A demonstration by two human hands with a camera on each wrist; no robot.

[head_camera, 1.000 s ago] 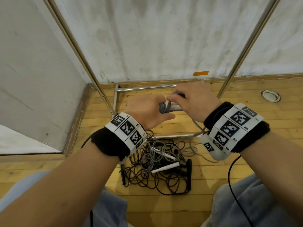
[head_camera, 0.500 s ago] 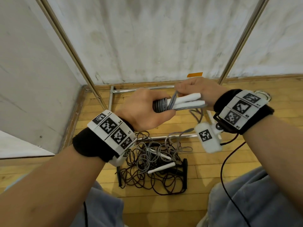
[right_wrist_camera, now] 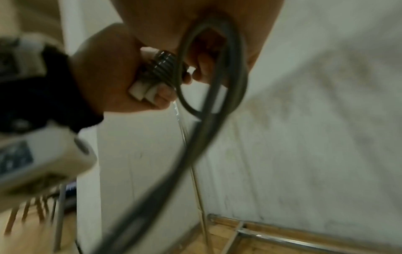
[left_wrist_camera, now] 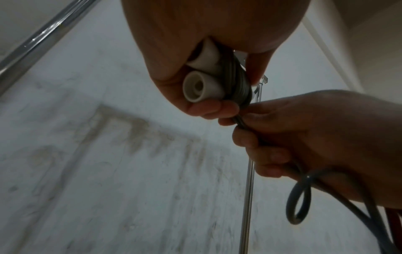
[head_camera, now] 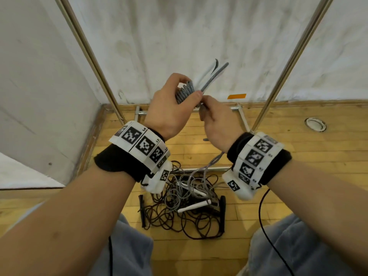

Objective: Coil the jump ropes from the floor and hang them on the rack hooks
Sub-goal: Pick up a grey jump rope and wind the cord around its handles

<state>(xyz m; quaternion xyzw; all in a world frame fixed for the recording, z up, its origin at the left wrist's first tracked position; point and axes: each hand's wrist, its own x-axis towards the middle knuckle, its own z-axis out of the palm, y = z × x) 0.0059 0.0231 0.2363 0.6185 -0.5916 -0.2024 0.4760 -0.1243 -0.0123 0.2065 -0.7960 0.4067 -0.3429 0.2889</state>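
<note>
Both hands had risen since the earlier frame, and the white handles, which had lain level between them, now pointed up and away toward the wall. In the head view the left hand (head_camera: 167,108) gripped the grey jump rope with two white plastic handles (head_camera: 201,82), its fingers and thumb curled round the tight grey coils wound about the handles. Just right of it and touching, the right hand (head_camera: 217,124) pinched the rope's loose grey strand below the coils, the other fingers curled round the cord, which trailed down toward the floor. Near the person's knees, on the yellow wooden plank floor (head_camera: 298,156), lay a tangled heap of black and grey jump ropes (head_camera: 185,206) with a white handle on top. Two slanting chrome rack poles (head_camera: 282,76) rose on either side before the stained white wall (head_camera: 179,36).
</note>
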